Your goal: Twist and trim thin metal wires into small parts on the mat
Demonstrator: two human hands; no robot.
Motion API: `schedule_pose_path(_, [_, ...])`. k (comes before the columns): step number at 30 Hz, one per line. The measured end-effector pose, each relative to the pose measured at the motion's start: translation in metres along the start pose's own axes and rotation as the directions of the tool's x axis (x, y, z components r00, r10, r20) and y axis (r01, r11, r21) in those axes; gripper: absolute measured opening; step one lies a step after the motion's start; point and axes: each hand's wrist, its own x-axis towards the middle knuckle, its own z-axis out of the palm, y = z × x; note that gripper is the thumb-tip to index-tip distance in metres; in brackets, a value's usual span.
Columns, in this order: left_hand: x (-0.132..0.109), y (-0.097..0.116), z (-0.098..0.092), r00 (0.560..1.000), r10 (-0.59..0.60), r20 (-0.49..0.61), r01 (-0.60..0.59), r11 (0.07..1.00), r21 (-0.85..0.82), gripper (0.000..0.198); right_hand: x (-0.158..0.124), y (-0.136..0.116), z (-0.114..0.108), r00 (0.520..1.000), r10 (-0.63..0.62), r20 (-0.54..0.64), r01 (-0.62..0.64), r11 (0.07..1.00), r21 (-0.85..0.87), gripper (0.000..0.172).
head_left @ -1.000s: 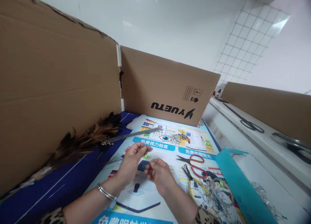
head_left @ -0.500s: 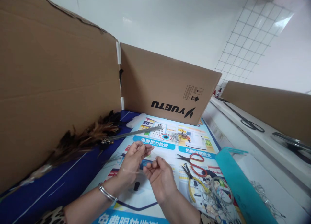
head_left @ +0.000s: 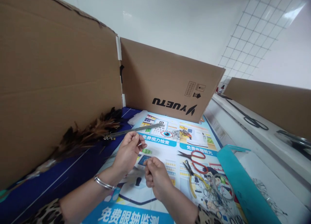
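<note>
My left hand (head_left: 128, 149), with a silver bangle on the wrist, is closed in a pinch over the printed sheet (head_left: 165, 152). Close beside it, lower and to the right, my right hand (head_left: 157, 177) is closed too, thumb pressed on the curled fingers. Whatever lies between the fingertips is too fine to make out. To the right are red-handled scissors (head_left: 199, 158) and yellow-handled pliers (head_left: 191, 178). A coil of wire (head_left: 224, 187) lies near several tangled small metal pieces (head_left: 216, 203).
Brown feathers (head_left: 89, 130) lie along the left cardboard wall (head_left: 55, 71). Thin metal strands (head_left: 136, 129) stretch across behind my hands. Another cardboard panel (head_left: 167, 75) closes off the back. A teal folder-like strip (head_left: 243, 182) and a white ledge with black scissors (head_left: 255, 122) stand at right.
My hands have drawn slightly apart vertically: the left moved up and left, and the right's fingers curled from loosely open into a closed pinch. The view has shifted slightly.
</note>
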Motion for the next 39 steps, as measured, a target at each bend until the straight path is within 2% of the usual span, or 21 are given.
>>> schedule_pose_path(6, [-0.006, 0.006, 0.002, 0.998, -0.068, 0.010, 0.068, 0.998, -0.015, 0.027, -0.005, 0.008, 0.005, 0.991, -0.035, 0.129, 0.082, 0.921, -0.380, 0.041])
schedule_pose_path(11, [-0.009, 0.015, 0.003, 0.992, -0.126, 0.025, 0.126, 0.992, 0.006, 0.031, -0.004, 0.011, 0.002, 0.972, 0.022, 0.233, 0.089, 0.887, -0.453, 0.039])
schedule_pose_path(13, [-0.011, 0.020, 0.006, 0.988, -0.140, 0.058, 0.138, 0.990, 0.031, 0.031, -0.001, 0.010, -0.001, 0.961, -0.018, 0.276, 0.152, 0.867, -0.474, 0.039])
schedule_pose_path(15, [-0.014, 0.023, 0.009, 0.982, -0.159, 0.100, 0.153, 0.986, 0.065, 0.032, 0.003, 0.006, -0.005, 0.953, -0.179, 0.243, 0.279, 0.833, -0.478, 0.038])
schedule_pose_path(17, [-0.018, 0.024, 0.012, 0.973, -0.187, 0.133, 0.174, 0.979, 0.106, 0.032, 0.005, 0.000, -0.009, 0.920, -0.371, 0.127, 0.387, 0.802, -0.456, 0.036])
schedule_pose_path(20, [-0.027, 0.018, 0.017, 0.957, -0.239, 0.166, 0.210, 0.962, 0.177, 0.032, 0.005, -0.014, -0.015, 0.858, -0.513, -0.038, 0.456, 0.792, -0.405, 0.034])
schedule_pose_path(23, [-0.036, 0.007, 0.020, 0.934, -0.297, 0.199, 0.234, 0.929, 0.287, 0.037, 0.002, -0.029, -0.017, 0.815, -0.574, -0.080, 0.501, 0.767, -0.401, 0.028])
schedule_pose_path(27, [-0.044, -0.005, 0.020, 0.916, -0.338, 0.215, 0.233, 0.887, 0.400, 0.042, -0.007, -0.044, -0.012, 0.785, -0.614, -0.084, 0.541, 0.745, -0.391, 0.015])
schedule_pose_path(29, [-0.046, -0.008, 0.019, 0.911, -0.354, 0.212, 0.232, 0.864, 0.447, 0.042, -0.012, -0.049, -0.010, 0.732, -0.676, -0.083, 0.575, 0.679, -0.456, 0.007])
schedule_pose_path(32, [-0.046, -0.011, 0.015, 0.907, -0.363, 0.213, 0.220, 0.840, 0.495, 0.041, -0.016, -0.054, -0.008, 0.665, -0.745, -0.042, 0.601, 0.568, -0.562, 0.017])
schedule_pose_path(34, [-0.045, -0.012, 0.014, 0.906, -0.354, 0.231, 0.200, 0.840, 0.504, 0.041, -0.017, -0.056, -0.009, 0.664, -0.748, -0.017, 0.604, 0.549, -0.577, 0.019])
schedule_pose_path(39, [-0.044, -0.012, 0.013, 0.896, -0.356, 0.265, 0.188, 0.845, 0.500, 0.042, -0.016, -0.056, -0.011, 0.680, -0.733, -0.020, 0.599, 0.571, -0.561, 0.019])
